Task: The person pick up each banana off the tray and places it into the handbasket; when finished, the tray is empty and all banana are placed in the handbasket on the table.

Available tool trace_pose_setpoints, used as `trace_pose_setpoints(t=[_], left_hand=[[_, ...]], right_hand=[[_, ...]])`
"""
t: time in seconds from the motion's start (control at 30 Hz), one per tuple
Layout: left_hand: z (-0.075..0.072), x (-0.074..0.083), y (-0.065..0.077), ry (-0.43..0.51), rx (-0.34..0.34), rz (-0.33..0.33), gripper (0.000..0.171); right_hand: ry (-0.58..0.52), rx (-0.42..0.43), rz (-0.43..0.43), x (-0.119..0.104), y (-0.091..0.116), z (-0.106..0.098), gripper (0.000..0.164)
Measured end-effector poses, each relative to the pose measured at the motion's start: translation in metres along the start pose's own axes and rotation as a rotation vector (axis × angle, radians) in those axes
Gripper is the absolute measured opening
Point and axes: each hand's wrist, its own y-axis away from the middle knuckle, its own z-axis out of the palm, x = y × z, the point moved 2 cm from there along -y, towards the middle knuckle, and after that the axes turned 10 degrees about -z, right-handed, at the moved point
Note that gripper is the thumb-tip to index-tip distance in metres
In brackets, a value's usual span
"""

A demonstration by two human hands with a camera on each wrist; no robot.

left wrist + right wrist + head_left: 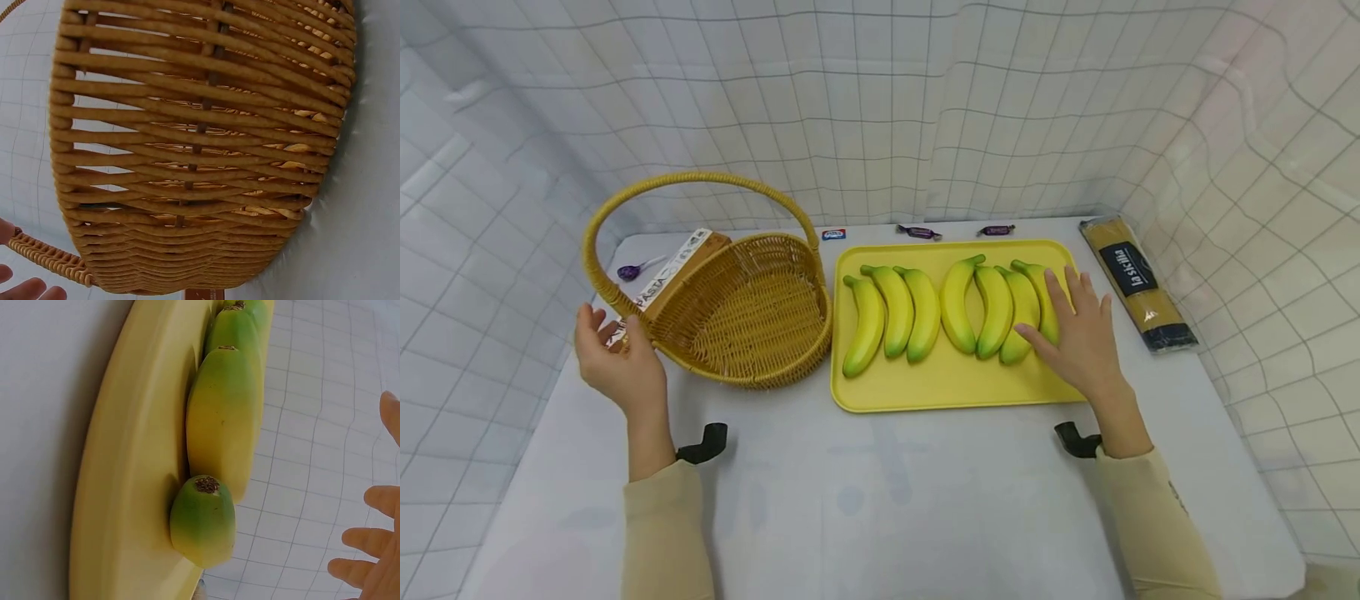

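Observation:
A wicker basket (760, 317) with a tall arched handle stands on the left of the table. At the near left foot of its handle is my left hand (621, 362), palm up with fingers loosely bent. In the left wrist view the thumb (6, 231) and fingertips (31, 290) are spread apart beside the handle (53, 259). Several bananas (992, 312), yellow with green ends, lie in a row on a yellow tray (940, 387). Over the tray's right end, my right hand (1082, 346) spreads its fingers above the rightmost banana (1037, 287), partly hiding it.
A pasta box (681, 271) leans behind the basket's left side, beside a purple lollipop (629, 272). Two purple wrapped candies (919, 232) and a small blue-red packet (833, 234) lie along the back edge. Right of the tray is a spaghetti pack (1138, 283).

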Motion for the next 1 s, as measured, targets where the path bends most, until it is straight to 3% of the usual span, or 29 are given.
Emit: trace_pose_setpoints(t=[0.17, 0.43, 0.7, 1.0], left_hand=[[0.009, -0.007, -0.007, 0.011, -0.016, -0.078, 0.039], [0.019, -0.01, -0.009, 0.022, 0.03, -0.074, 0.03], [0.018, -0.012, -0.008, -0.003, 0.009, -0.053, 0.029], [0.018, -0.014, -0.01, -0.009, 0.016, -0.039, 0.029]], right_hand=[[-0.013, 0.106, -0.003, 0.008, -0.001, 0.003, 0.084], [-0.081, 0.236, 0.04, 0.023, -0.001, 0.007, 0.083], [-0.192, 0.202, 0.179, 0.038, 0.003, 0.016, 0.085], [-0.284, 0.156, 0.27, 0.046, 0.004, 0.026, 0.087]])
